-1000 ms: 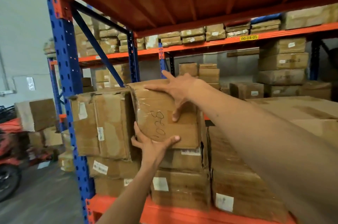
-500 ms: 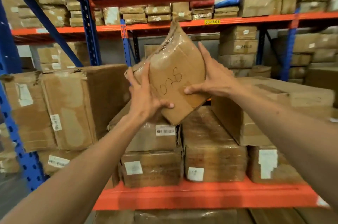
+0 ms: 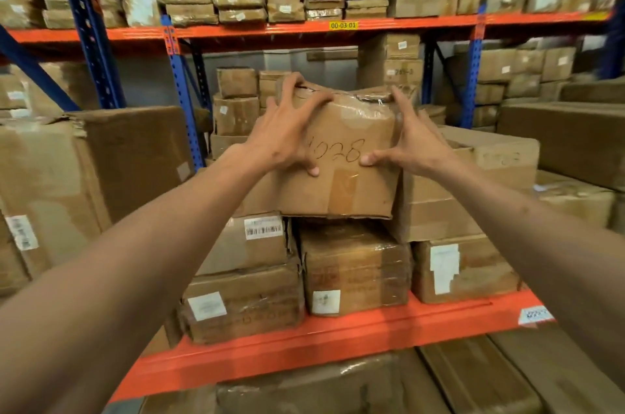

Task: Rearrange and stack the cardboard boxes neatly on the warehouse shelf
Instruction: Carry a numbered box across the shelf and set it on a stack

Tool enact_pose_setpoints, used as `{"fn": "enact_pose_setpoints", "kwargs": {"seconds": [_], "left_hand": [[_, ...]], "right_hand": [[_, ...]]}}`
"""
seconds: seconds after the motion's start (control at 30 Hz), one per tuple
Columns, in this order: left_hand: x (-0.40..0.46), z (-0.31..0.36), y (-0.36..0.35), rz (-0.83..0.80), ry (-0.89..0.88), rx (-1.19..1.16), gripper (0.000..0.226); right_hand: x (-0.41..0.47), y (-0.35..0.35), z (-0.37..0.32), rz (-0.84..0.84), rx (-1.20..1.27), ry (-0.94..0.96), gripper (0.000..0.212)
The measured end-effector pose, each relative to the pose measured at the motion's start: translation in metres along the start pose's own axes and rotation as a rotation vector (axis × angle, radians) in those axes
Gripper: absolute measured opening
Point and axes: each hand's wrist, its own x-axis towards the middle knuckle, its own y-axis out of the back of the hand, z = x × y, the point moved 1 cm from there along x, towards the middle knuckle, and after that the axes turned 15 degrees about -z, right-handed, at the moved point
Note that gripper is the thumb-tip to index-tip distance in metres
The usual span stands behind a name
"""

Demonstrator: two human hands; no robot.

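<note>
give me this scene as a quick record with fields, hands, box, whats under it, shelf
held box: cardboard box marked 1028, tape-wrapped, roughly level
left hand: left hand grips the box's upper left corner, thumb on the front face
right hand: right hand grips the right side, thumb on the front face
under it: barcode-label box on the left and taped box on the right; contact with them cannot be told
right neighbour: wide box beside the held box
shelf: orange beam along the front
location tag: yellow label 00-03-01 on the rear rack
</note>
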Motion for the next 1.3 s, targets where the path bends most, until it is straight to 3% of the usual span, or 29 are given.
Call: {"fn": "enact_pose_setpoints", "kwargs": {"seconds": [0.07, 0.17, 0.23, 0.3, 0.43, 0.63, 0.83, 0.93, 1.0, 1.17, 1.3], "left_hand": [[0.003, -0.013, 0.0, -0.006, -0.007, -0.12, 0.14], [-0.001, -0.026, -0.02, -0.052, 0.25, -0.525, 0.158], [-0.003, -0.027, -0.041, -0.135, 0.356, -0.632, 0.15], [-0.002, -0.029, -0.052, -0.153, 0.346, -0.66, 0.143], [-0.007, -0.034, -0.063, 0.018, 0.256, -0.845, 0.126], [-0.019, -0.038, -0.075, 0.235, 0.195, -1.186, 0.092], [-0.016, -0.013, -0.086, 0.235, 0.176, -1.316, 0.074], [-0.02, -0.015, -0.103, 0.198, 0.205, -1.258, 0.082], [0.005, -0.014, -0.128, 0.033, 0.146, -1.187, 0.097], [0.014, -0.038, -0.11, -0.265, 0.141, -0.824, 0.166], [0.005, -0.037, -0.114, -0.089, 0.112, -0.63, 0.173]], "right_hand": [[0.01, 0.007, -0.004, -0.126, -0.08, -0.059, 0.134], [0.014, 0.007, -0.004, -0.234, -0.011, 0.005, 0.126], [0.012, 0.006, 0.0, -0.208, 0.047, 0.046, 0.122], [0.013, 0.008, 0.002, -0.182, 0.04, 0.059, 0.119], [0.02, 0.02, -0.02, -0.144, -0.144, 0.145, 0.107], [0.053, 0.048, -0.064, -0.212, -0.421, 0.188, 0.12], [0.058, 0.068, -0.076, -0.273, -0.497, 0.082, 0.117], [0.049, 0.052, -0.066, -0.37, -0.442, -0.017, 0.12], [0.044, 0.04, -0.014, -0.342, -0.382, -0.13, 0.121], [0.034, -0.006, 0.014, -0.279, -0.422, -0.114, 0.116], [0.036, -0.027, 0.015, -0.268, -0.505, -0.081, 0.117]]}}
